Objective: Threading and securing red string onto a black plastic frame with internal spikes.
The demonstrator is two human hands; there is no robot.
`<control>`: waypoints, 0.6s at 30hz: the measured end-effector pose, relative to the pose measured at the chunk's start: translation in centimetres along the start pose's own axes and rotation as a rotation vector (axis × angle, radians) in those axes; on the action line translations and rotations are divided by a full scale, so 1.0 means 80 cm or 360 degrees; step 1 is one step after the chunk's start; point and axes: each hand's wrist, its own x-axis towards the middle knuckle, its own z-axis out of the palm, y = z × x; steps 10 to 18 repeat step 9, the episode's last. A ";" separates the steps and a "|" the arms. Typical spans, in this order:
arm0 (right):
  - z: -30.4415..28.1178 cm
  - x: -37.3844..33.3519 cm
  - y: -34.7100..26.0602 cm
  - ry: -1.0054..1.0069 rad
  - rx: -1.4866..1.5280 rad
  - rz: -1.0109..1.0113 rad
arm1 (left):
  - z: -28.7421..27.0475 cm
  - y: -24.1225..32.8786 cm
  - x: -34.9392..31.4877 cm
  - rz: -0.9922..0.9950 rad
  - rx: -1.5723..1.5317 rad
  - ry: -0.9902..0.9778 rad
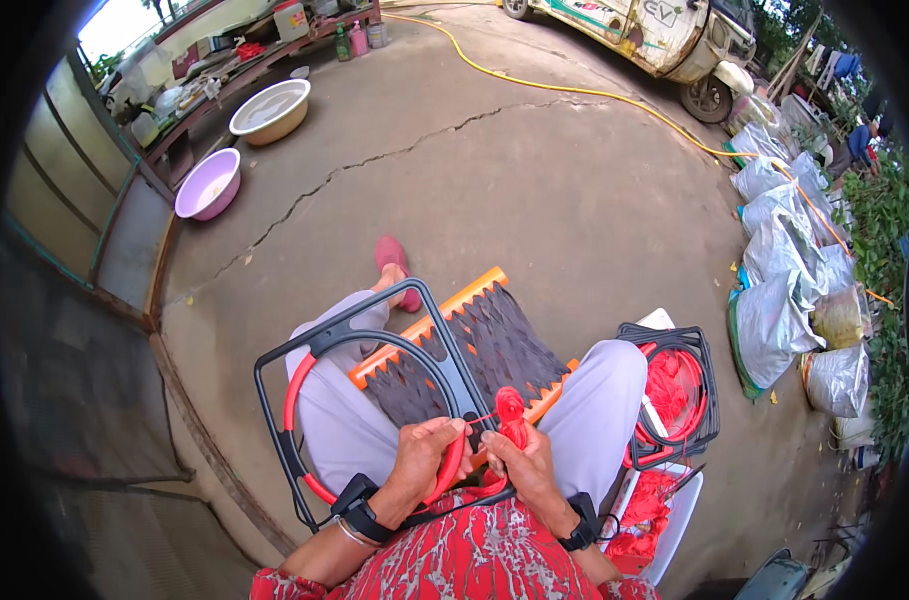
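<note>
On the lap at 6 o'clock: red cord is being wound onto a black frame.

Both hands are working at the lower edge of the black frame [359, 345], which is leaning across the knees toward 10 o'clock. The left hand [426, 455] is clamping its grip around the frame's red-wrapped rim, and the right hand [522, 462] is pinching the red cord [509, 408] just beside it, a small bundle rising at 12 o'clock from the fingers. By my reading, the wrapping step is partway along, and the next move is calling for a taut pull and a fresh turn around the rim. An orange-edged dark mat [479, 345] is lying under the frame. At 3 o'clock, finished frames [674, 395] are stacking on a white stool. The exact knot and the fingertips are hiding behind the cord, so I cannot tell how the cord is threading.
</note>
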 end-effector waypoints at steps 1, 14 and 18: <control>-0.004 0.005 0.001 -0.0038 -0.0074 0.0007 | -0.001 0.002 0.003 -0.0015 -0.0026 -0.0023; -0.019 0.022 -0.054 0.0209 -0.0550 -0.0441 | -0.007 -0.001 0.005 -0.0033 -0.0223 -0.0117; -0.019 0.022 -0.054 0.0209 -0.0550 -0.0441 | -0.007 -0.001 0.005 -0.0033 -0.0223 -0.0117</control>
